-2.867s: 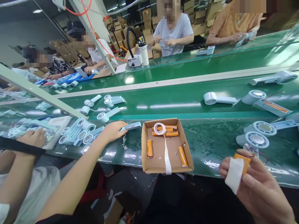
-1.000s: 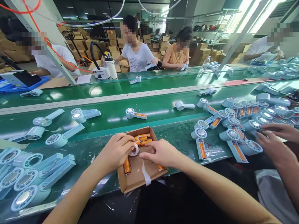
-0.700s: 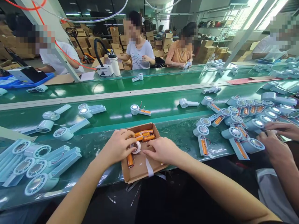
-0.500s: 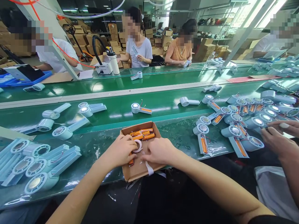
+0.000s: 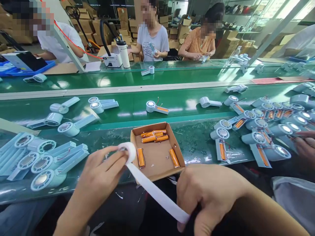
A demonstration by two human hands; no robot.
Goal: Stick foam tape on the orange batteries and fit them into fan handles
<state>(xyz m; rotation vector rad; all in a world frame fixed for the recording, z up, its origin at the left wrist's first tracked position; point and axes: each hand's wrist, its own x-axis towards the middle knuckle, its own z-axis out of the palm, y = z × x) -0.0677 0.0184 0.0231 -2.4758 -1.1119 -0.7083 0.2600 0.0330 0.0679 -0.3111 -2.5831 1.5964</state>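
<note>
My left hand (image 5: 104,168) grips a roll of white tape (image 5: 131,153) just left of a shallow cardboard box. A strip of the tape (image 5: 157,193) stretches down to the right, its far end pinched by my right hand (image 5: 209,193). Behind the strip, the cardboard box (image 5: 157,175) sits at the bench's front edge. Several orange battery cells (image 5: 155,139) lie grouped at its back. One more orange cell (image 5: 141,158) rests at the box's left side, and another orange cell (image 5: 174,158) at its right.
Pale blue fan bodies (image 5: 46,164) crowd the bench at left; more fan bodies (image 5: 257,139), some holding orange cells, fill the right. Others lie on the green belt (image 5: 133,95). A co-worker's hand (image 5: 305,144) is at far right. Several people work across the belt.
The tape roll has come up out of the box in my left hand. My right hand has moved down and right, drawing out a long strip. The view has shifted slightly.
</note>
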